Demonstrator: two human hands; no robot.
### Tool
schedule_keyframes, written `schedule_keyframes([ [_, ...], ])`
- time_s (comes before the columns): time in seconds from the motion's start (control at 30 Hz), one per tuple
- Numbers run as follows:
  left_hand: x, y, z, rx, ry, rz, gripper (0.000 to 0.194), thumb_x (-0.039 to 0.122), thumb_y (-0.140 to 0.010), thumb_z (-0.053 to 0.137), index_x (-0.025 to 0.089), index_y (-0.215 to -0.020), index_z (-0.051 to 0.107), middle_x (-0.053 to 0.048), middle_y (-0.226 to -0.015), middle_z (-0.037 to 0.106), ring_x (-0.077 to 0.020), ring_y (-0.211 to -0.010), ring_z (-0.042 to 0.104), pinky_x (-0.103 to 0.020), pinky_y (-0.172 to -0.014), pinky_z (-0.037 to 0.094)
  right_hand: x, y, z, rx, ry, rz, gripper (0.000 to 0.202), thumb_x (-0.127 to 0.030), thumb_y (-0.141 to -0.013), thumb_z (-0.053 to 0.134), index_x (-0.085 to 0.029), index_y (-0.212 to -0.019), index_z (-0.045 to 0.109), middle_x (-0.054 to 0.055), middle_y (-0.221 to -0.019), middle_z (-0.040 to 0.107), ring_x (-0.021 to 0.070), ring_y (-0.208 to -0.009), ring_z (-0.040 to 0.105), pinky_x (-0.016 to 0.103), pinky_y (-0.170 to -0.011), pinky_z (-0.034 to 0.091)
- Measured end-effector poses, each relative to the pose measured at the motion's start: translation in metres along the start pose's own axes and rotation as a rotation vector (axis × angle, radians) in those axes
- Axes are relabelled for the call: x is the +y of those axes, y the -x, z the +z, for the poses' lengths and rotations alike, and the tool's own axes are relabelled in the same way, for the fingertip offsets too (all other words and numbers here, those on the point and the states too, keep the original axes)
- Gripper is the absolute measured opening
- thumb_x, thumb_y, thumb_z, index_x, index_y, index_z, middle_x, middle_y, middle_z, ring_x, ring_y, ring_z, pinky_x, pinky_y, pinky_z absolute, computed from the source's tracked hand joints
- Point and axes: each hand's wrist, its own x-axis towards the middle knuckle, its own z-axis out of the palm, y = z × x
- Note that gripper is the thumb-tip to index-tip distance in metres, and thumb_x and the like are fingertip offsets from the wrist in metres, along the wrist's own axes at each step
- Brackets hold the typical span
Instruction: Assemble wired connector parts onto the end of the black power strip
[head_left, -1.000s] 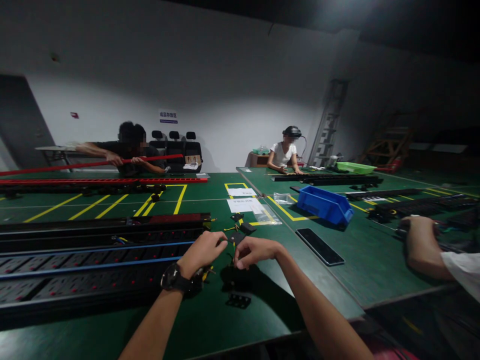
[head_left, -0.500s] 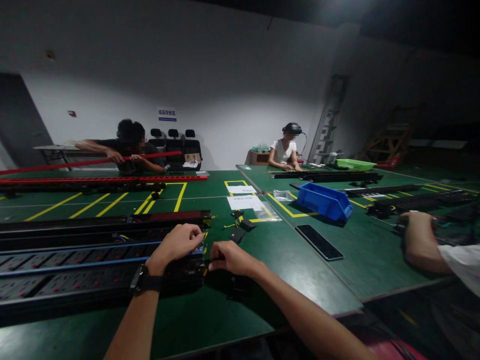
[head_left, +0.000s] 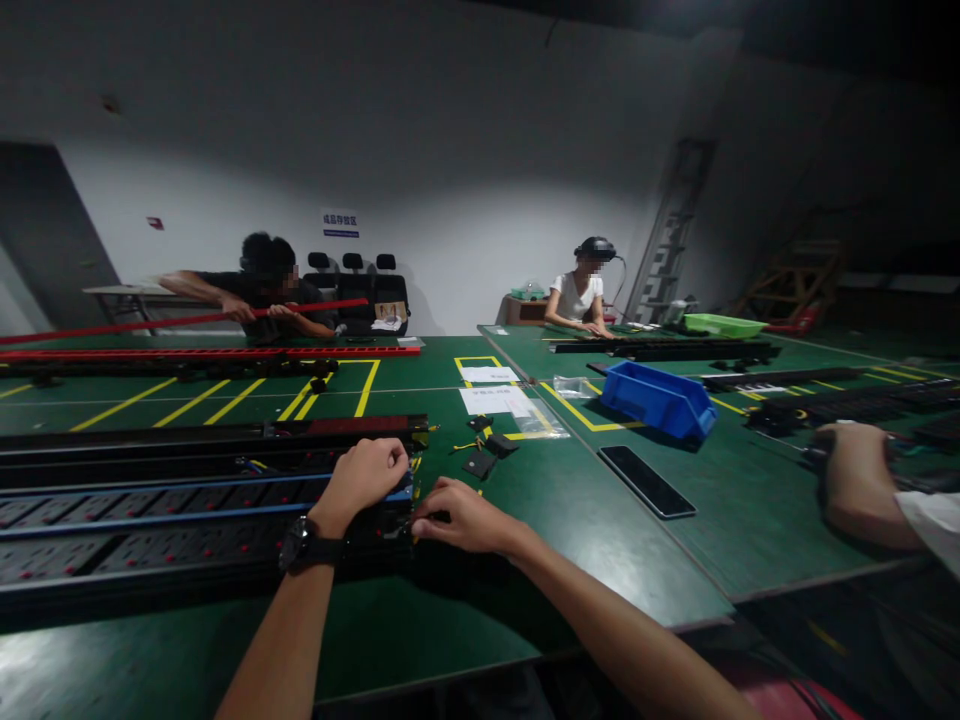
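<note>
Left hand [head_left: 366, 482] curled over the end of a long black power strip [head_left: 150, 550] on a green table [head_left: 607, 540], right hand [head_left: 461, 518] drawn together at that same end, what either grips impossible to tell, loose black parts [head_left: 480, 463] just beyond, phone [head_left: 646, 482] farther right.

Dim light leaves glare on the tabletop [head_left: 600, 545].

Table [head_left: 570, 560] is green, crossed by yellow lines [head_left: 124, 404], several slanting in parallel. Power strips [head_left: 172, 545] show black and dark grey, dotted red, with long blue stripes. Small parts [head_left: 480, 463]: black, one yellow wire [head_left: 463, 449] among them. Bin [head_left: 656, 405] strong blue; tray [head_left: 724, 327] light green. Phone [head_left: 646, 482] black, pale rim. Watch [head_left: 298, 545] black. Papers [head_left: 495, 401] white. Long bar [head_left: 172, 324] red.
</note>
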Motion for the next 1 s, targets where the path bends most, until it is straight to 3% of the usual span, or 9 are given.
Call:
schedule_keyframes([
  [0.13, 0.001, 0.001, -0.001, 0.003, -0.031, -0.03, 0.029, 0.034, -0.093, 0.047, 0.026, -0.094, 0.075, -0.008, -0.092, 0.077, -0.0234, -0.086, 0.071, -0.028, -0.074, 0.047, -0.012, -0.001, 0.005, 0.069, -0.192, 0.028, 0.025, -0.02, -0.091, 0.065, -0.023, -0.111, 0.08, 0.004, -0.105, 0.079, 0.0192, -0.094, 0.068, 0.03, -0.092, 0.048],
  [0.3, -0.001, 0.0, 0.001, 0.0, -0.034, -0.038, 0.03, 0.034, -0.093, 0.047, 0.026, -0.097, 0.075, -0.009, -0.095, 0.077, -0.0244, -0.087, 0.071, -0.03, -0.077, 0.049, -0.003, -0.004, -0.007, 0.185, -0.47, 0.116, 0.032, -0.042, -0.092, 0.063, -0.017, -0.102, 0.081, 0.007, -0.099, 0.079, 0.0214, -0.089, 0.069, 0.031, -0.082, 0.052],
  [0.37, -0.002, -0.001, 0.003, -0.002, -0.039, -0.04, 0.029, 0.035, -0.093, 0.047, 0.026, -0.097, 0.075, -0.009, -0.095, 0.077, -0.0242, -0.088, 0.071, -0.029, -0.077, 0.049, 0.012, -0.001, -0.022, 0.311, -0.368, 0.23, 0.04, -0.044, -0.096, 0.054, -0.014, -0.095, 0.08, 0.008, -0.09, 0.078, 0.0202, -0.082, 0.067, 0.028, -0.074, 0.05],
  [0.47, -0.004, -0.003, 0.007, -0.008, -0.05, -0.021, 0.03, 0.036, -0.094, 0.047, 0.026, -0.096, 0.075, -0.008, -0.095, 0.077, -0.0251, -0.091, 0.071, -0.03, -0.078, 0.049, 0.041, 0.013, -0.049, 0.505, 0.118, 0.463, 0.043, -0.041, -0.097, 0.052, -0.016, -0.071, 0.073, 0.008, -0.069, 0.07, 0.0178, -0.068, 0.06, 0.026, -0.063, 0.041],
  [0.53, -0.005, -0.004, 0.009, -0.015, -0.056, -0.017, 0.03, 0.036, -0.094, 0.046, 0.027, -0.096, 0.075, -0.008, -0.095, 0.077, -0.026, -0.091, 0.071, -0.032, -0.079, 0.05, 0.058, 0.026, -0.064, 0.533, 0.381, 0.634, 0.039, -0.038, -0.094, 0.056, -0.018, -0.064, 0.068, 0.01, -0.069, 0.068, 0.0186, -0.069, 0.059, 0.027, -0.061, 0.036],
  [0.7, -0.004, -0.004, 0.012, -0.027, -0.065, -0.015, 0.03, 0.035, -0.093, 0.047, 0.026, -0.096, 0.074, -0.009, -0.096, 0.077, -0.0259, -0.089, 0.071, -0.033, -0.08, 0.05, 0.084, 0.047, -0.084, 0.562, 0.423, 0.828, 0.031, -0.033, -0.091, 0.059, -0.019, -0.065, 0.067, 0.011, -0.07, 0.066, 0.021, -0.068, 0.06, 0.03, -0.058, 0.029],
  [0.83, -0.001, -0.003, 0.012, -0.038, -0.066, 0.01, 0.03, 0.035, -0.094, 0.045, 0.025, -0.095, 0.073, -0.01, -0.095, 0.076, -0.0276, -0.089, 0.071, -0.034, -0.078, 0.05, 0.089, 0.045, -0.087, 0.554, 0.221, 0.769, 0.031, -0.038, -0.088, 0.061, -0.019, -0.064, 0.063, 0.006, -0.067, 0.062, 0.0173, -0.065, 0.055, 0.028, -0.057, 0.029],
  [1.0, 0.001, -0.002, 0.012, -0.044, -0.072, 0.035, 0.028, 0.033, -0.094, 0.045, 0.026, -0.092, 0.073, -0.008, -0.094, 0.077, -0.0284, -0.09, 0.072, -0.034, -0.077, 0.049, 0.077, 0.034, -0.08, 0.395, -0.479, 0.7, 0.033, -0.044, -0.088, 0.061, -0.019, -0.068, 0.053, -0.003, -0.062, 0.053, 0.009, -0.051, 0.042, 0.023, -0.049, 0.027],
])
